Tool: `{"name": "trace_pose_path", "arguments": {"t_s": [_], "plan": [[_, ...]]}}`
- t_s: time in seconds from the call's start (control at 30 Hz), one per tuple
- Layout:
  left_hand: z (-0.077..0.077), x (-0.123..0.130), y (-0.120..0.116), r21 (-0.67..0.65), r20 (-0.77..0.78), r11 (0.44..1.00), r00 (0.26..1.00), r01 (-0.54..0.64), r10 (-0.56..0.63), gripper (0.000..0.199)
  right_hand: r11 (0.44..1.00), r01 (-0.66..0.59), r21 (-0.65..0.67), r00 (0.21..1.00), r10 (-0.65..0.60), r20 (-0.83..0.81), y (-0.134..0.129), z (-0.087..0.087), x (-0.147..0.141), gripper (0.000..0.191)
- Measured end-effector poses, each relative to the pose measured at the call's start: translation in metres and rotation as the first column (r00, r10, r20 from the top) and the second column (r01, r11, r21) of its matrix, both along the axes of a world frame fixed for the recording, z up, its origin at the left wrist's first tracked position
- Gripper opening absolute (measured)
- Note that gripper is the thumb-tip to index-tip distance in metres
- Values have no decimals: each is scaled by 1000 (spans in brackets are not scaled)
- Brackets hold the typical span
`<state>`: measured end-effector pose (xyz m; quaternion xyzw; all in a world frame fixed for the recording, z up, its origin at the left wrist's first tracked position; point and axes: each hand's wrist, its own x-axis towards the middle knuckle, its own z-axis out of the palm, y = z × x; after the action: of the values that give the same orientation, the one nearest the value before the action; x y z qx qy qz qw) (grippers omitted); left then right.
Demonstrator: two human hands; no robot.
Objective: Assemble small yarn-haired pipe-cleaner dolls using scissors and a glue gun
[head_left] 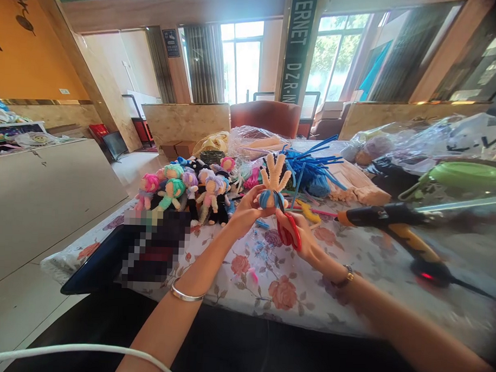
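Observation:
My left hand point(247, 209) is closed around a small doll point(275, 173) of fuzzy craft stems, held upside down with its beige limbs pointing up and its blue-haired head at the bottom. Red-handled scissors point(289, 232) are in my right hand point(304, 235), their blades up against the blue hair. Part of the blades is hidden by the doll. Scraps of blue fuzz lie on the flowered tablecloth point(228, 280) below. Several finished-looking dolls point(174, 189) with pink, green and purple hair stand to the left of my left hand.
A glue gun point(397, 221) rests at the right, its cable trailing off. Blue craft stems point(314, 164) and a beige bundle point(360, 182) lie behind my hands. At the far right are a green container point(468, 174) and plastic bags point(437, 135). A white cable point(83, 347) crosses the lower left.

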<state>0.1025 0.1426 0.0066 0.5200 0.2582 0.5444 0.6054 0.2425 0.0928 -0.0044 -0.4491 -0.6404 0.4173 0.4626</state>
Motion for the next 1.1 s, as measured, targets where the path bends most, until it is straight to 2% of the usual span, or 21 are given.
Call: {"name": "trace_pose_path", "arguments": {"t_s": [0.2, 0.33, 0.57, 0.77, 0.97, 1.1], "plan": [[0, 0, 0, -6, -8, 1000, 1000, 12, -12, 65, 999, -33, 27, 999, 33, -3, 2, -2, 0, 58], [-1, 0, 1, -5, -20, 1000, 1000, -14, 14, 63, 998, -4, 65, 1000, 5, -19, 2, -1, 2, 57], [1, 0, 0, -20, -9, 999, 999, -40, 39, 63, 998, -36, 43, 999, 36, 7, 1, 0, 2, 57], [2, -1, 0, -6, -16, 999, 999, -32, 32, 65, 999, -6, 45, 997, 3, 72, 1, -1, 2, 57], [3, -1, -2, -21, -17, 999, 999, -30, 29, 63, 1000, -4, 1, 1000, 4, -6, 2, -4, 2, 57], [3, -1, -1, -31, -4, 999, 1000, -30, 30, 65, 1000, -8, -8, 1000, 8, 12, 1, -3, 1, 58]]}}
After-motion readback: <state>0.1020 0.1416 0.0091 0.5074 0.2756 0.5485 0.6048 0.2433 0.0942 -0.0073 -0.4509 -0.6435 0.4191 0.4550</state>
